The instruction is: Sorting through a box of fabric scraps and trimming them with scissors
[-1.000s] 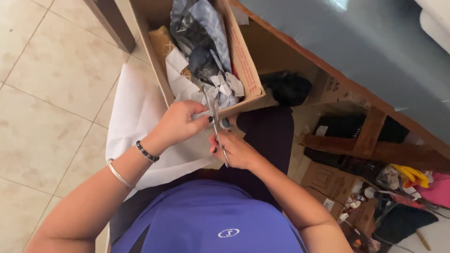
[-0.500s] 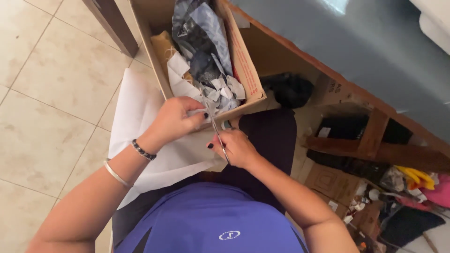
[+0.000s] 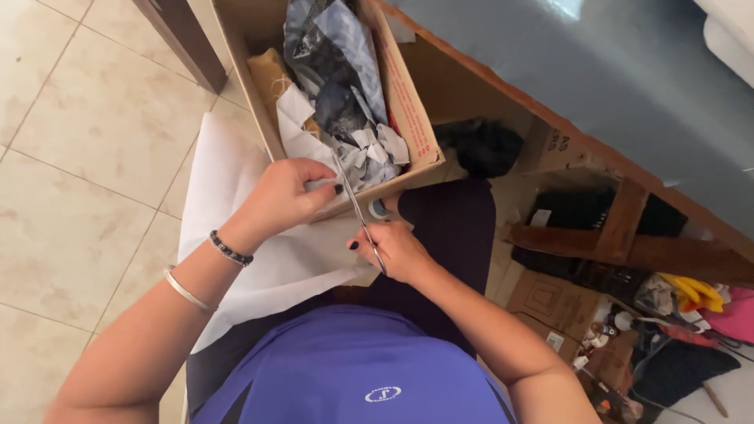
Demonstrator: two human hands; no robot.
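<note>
Little has shifted in the past second: both hands remain at the near corner of the cardboard box (image 3: 404,94), with the scissors angled a touch more toward the right hand than before.

A person in a purple top sits on a tiled floor (image 3: 86,157) with a large white sheet (image 3: 236,196) spread across the lap and spilling to the left. The box stands just ahead, stuffed with dark and grey fabric (image 3: 334,63) and a heap of small white and grey scraps (image 3: 369,153) at its near end, a sign that a good deal of trimming is already behind them. The left hand (image 3: 287,196), wearing a beaded bracelet and a silver bangle at the wrist, pinches a small pale piece (image 3: 320,186) over the box edge. The right hand (image 3: 397,251) grips the handles of the scissors (image 3: 357,208), whose thin blades reach up into that piece. Whether the blades are apart or closed is too fine to tell. Much of the white sheet lies uncut, so by appearance plenty of work remains. Boxes, cloth and bright oddments crowd the space under the wooden desk (image 3: 620,228) at right.
</note>
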